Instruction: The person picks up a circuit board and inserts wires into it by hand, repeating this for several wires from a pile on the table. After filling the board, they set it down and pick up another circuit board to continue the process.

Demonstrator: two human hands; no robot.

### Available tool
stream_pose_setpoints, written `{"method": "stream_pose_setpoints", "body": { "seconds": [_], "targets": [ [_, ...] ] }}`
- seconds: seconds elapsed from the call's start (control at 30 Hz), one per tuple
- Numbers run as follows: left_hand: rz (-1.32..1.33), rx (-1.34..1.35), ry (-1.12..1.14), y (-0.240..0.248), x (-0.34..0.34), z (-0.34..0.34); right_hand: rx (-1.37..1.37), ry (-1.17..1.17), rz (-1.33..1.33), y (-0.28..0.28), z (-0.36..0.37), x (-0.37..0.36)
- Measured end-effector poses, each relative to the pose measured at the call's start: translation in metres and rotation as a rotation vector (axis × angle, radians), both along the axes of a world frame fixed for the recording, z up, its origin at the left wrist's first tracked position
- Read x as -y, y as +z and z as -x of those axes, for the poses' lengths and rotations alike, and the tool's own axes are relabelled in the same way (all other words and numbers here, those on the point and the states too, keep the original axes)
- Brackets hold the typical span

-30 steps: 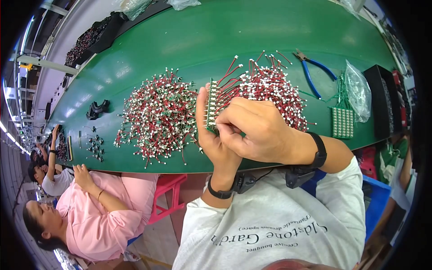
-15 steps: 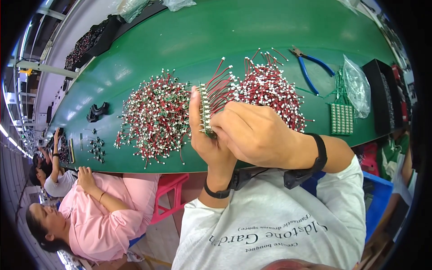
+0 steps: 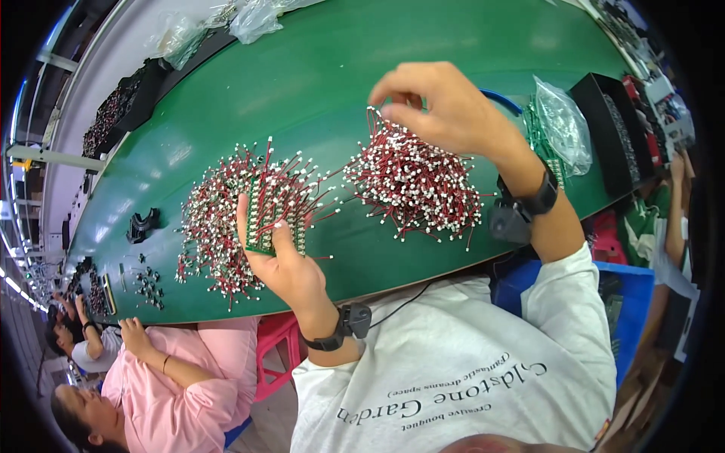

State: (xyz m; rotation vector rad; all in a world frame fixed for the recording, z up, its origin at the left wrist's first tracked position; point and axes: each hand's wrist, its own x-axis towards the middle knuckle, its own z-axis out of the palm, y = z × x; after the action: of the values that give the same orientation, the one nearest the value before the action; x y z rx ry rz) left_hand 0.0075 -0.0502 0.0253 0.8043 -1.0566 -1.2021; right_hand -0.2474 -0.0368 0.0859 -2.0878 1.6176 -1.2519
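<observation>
Bright overall — soft glare on the green table [image 3: 317, 83], straight edges bowed toward dark corners.

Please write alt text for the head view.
A person's left hand holds a green wired board over a pile of red, white-tipped wires; the right hand is at the far edge of a second pile on a green table.
</observation>
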Motion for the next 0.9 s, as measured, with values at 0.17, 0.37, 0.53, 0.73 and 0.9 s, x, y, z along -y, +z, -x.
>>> {"method": "stream_pose_setpoints", "body": {
  "seconds": [0.17,0.37,0.53,0.73,0.9],
  "targets": [
    [-0.024,-0.036,-0.012,-0.006,0.001,-0.003,-0.175,0.005,-0.356,-0.050,0.009,-0.008],
    [-0.040,-0.039,-0.045,-0.011,0.000,-0.002,-0.034,0.106,-0.429,-0.047,0.002,-0.004],
    [-0.042,-0.051,-0.042,-0.012,0.001,-0.003,0.290,0.150,-0.318,-0.040,0.003,-0.004],
    [-0.065,-0.061,-0.061,-0.012,0.000,0.002,0.845,0.404,-0.475,-0.041,-0.005,0.004],
    [-0.060,-0.060,-0.062,-0.010,-0.002,0.003,0.810,0.348,-0.458,-0.029,-0.011,0.015]
  ]
}}
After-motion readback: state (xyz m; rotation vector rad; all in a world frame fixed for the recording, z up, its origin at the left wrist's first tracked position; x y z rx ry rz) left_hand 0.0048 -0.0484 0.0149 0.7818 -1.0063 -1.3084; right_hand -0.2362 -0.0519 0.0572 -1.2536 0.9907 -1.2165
